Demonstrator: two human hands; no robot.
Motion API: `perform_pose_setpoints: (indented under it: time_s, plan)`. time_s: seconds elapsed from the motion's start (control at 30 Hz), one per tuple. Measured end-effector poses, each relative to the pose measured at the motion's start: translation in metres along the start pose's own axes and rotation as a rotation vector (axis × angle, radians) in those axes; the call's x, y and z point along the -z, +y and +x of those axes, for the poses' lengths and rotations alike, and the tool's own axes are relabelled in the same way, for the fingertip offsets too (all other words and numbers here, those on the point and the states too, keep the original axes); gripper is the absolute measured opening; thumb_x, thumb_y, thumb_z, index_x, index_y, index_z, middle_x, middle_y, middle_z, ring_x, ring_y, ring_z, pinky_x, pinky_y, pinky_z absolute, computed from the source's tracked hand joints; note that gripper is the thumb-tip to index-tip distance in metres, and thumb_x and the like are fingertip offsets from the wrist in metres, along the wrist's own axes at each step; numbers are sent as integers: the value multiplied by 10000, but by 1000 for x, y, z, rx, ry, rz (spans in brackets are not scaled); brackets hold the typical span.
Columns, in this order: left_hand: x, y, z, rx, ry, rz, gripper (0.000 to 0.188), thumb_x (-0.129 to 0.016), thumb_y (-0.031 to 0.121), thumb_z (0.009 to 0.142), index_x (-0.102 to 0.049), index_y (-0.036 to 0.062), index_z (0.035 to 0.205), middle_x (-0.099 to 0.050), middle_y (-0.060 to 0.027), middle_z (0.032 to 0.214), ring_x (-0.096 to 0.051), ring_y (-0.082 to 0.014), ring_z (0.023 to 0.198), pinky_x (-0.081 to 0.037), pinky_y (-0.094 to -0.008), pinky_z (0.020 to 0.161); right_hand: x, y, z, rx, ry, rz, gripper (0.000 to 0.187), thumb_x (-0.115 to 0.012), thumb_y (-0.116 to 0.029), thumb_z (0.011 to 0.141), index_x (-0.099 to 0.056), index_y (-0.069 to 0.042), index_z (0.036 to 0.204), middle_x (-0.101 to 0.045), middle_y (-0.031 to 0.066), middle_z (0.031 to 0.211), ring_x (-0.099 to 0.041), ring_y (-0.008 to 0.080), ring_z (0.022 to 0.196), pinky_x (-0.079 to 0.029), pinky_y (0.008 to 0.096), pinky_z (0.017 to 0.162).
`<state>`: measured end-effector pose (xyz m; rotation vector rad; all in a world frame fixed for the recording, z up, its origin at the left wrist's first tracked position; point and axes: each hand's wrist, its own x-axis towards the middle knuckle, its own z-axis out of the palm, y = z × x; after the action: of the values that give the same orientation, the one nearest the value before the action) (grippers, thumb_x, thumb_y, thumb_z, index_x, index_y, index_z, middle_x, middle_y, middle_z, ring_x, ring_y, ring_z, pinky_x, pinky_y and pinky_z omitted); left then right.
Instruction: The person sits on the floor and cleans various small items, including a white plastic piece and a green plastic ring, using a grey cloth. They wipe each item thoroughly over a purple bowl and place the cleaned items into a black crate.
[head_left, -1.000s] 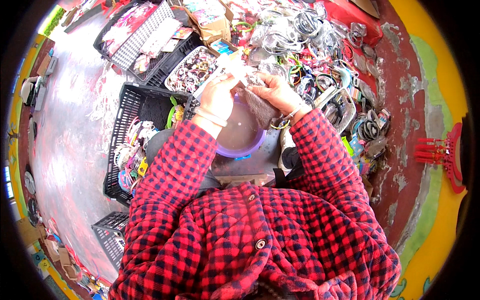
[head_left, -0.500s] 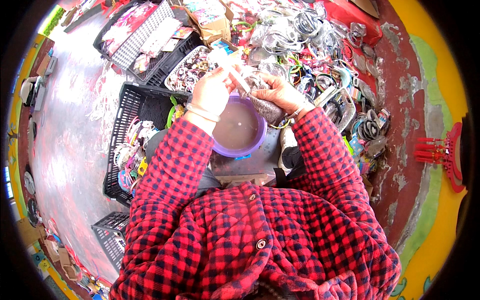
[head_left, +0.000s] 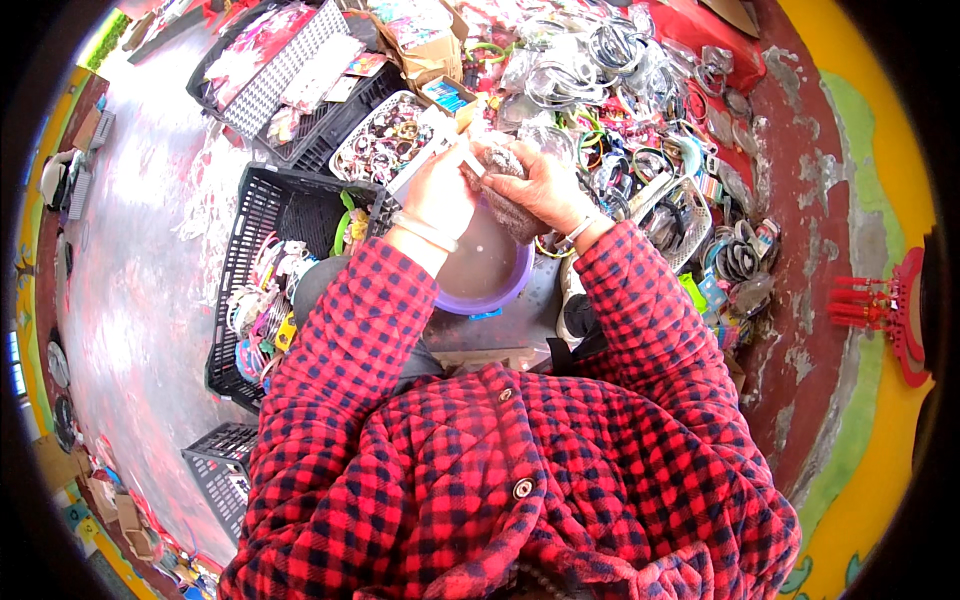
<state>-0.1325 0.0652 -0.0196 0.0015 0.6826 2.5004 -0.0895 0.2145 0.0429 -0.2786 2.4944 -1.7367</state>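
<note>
A purple basin [head_left: 508,297] with murky water sits in front of me. Above its far rim my two hands are close together. My right hand [head_left: 548,190] is closed on a damp grey-brown cloth [head_left: 512,216], which hangs down over the water. Closed too, my left hand [head_left: 440,198] grips a narrow white strip [head_left: 470,163], its kind unclear. Part of the strip is covered by the cloth and fingers, with the cloth pressed against it.
At left stands a black crate [head_left: 245,215] of headbands and small accessories. Beyond the basin is a white tray [head_left: 345,160] of small hair ties. A heap of bagged hoops [head_left: 600,70] spreads at the far right, with a white basket [head_left: 697,232] nearer.
My hands have come closer together. The cloth has moved up along the white strip and now covers more of it. My left hand has shifted slightly right and down.
</note>
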Motion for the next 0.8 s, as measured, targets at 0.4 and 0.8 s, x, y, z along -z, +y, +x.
perform_pose_setpoints:
  time_s: [0.4, 0.8]
  plan:
    - [7, 44, -6, -115, 57, -199, 230, -442, 274, 911, -518, 78, 818, -588, -124, 867, -566, -249, 845, -450, -405, 795, 8, 59, 8, -207, 71, -142, 281, -643, -136, 753, -583, -8, 995, -628, 52, 791, -564, 108, 698, -466, 267, 649]
    - [-6, 32, 0, -196, 246, -283, 136, -394, 100, 914, -453, -22, 926, -550, -160, 892, -559, -247, 821, -487, -360, 771, -12, -12, 5, 409, 396, -175, 297, -580, -30, 739, -534, -23, 1032, -582, 142, 915, -577, 279, 834, -461, 337, 753]
